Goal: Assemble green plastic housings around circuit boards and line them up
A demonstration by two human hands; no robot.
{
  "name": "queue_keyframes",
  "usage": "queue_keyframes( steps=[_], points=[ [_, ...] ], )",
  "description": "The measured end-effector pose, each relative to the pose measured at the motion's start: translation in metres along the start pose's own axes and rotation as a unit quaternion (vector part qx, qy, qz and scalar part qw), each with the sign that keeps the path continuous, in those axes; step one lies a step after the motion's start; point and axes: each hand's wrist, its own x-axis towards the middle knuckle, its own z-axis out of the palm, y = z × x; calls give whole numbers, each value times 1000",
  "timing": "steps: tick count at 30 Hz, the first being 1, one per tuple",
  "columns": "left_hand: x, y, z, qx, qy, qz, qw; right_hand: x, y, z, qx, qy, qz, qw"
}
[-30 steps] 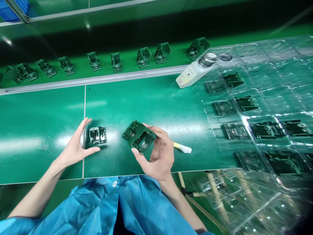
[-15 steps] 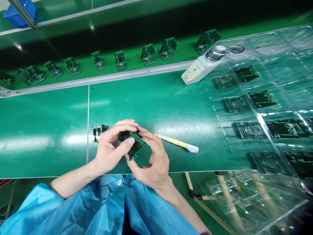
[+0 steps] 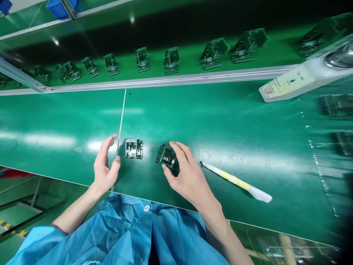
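My right hand (image 3: 189, 173) has its thumb and fingers around the edges of a green circuit board assembly (image 3: 166, 155), which is at the tabletop. Part of its right side is hidden by the fingers. To the left, another circuit board assembly (image 3: 134, 148) lies on the green table, its metal parts and pins facing up. My left hand (image 3: 107, 165) is just left of that second assembly, fingers apart and holding nothing. Right of my right hand lies a slim tool with a yellow and white wrapped handle (image 3: 234, 180).
Several board assemblies (image 3: 171, 60) stand in a row on the back ledge, behind a metal rail (image 3: 193, 76). A white bottle with a metal top (image 3: 292, 82) stands at the back right. Clear plastic trays with boards (image 3: 338, 106) line the right edge.
My left hand has let go of the circuit board assembly and moved left, opening. My right hand keeps the assembly, now down at the table. The view has shifted left.
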Motion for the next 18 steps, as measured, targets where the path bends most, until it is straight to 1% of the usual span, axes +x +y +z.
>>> queue_keyframes(
  steps=[2,3,5,7,9,10,11,12,13,14,16,18],
  points=[
    [-9,-17,-5,-23,-36,-82,996,16,-4,8,-29,-37,-41,998],
    [-14,-24,-4,-35,-58,-103,992,24,-9,12,-44,-56,-70,995],
    [-25,-31,-1,-30,-92,-114,989,39,-24,20,-81,-99,-124,984],
    [-38,-31,-1,-5,-109,-116,987,48,-42,25,-121,-135,-144,973],
    [-48,-26,-8,13,-117,-136,984,52,-54,27,-146,-158,-148,965],
    [-50,-23,-13,21,-127,-158,979,53,-56,27,-141,-166,-152,964],
    [-50,-20,-18,30,-133,-177,975,53,-54,26,-111,-164,-151,969],
    [-47,-16,-21,27,-140,-189,972,51,-49,24,-55,-140,-133,980],
    [-42,-12,-23,14,-137,-193,972,48,-41,19,14,-95,-105,990],
    [-36,-8,-23,-1,-118,-190,975,42,-32,13,87,-34,-71,993],
    [-26,2,-18,-42,-75,-165,982,23,-15,-6,179,85,-8,980],
    [-17,6,-10,-67,-63,-136,986,-1,0,-26,245,195,46,949]
  ],
)
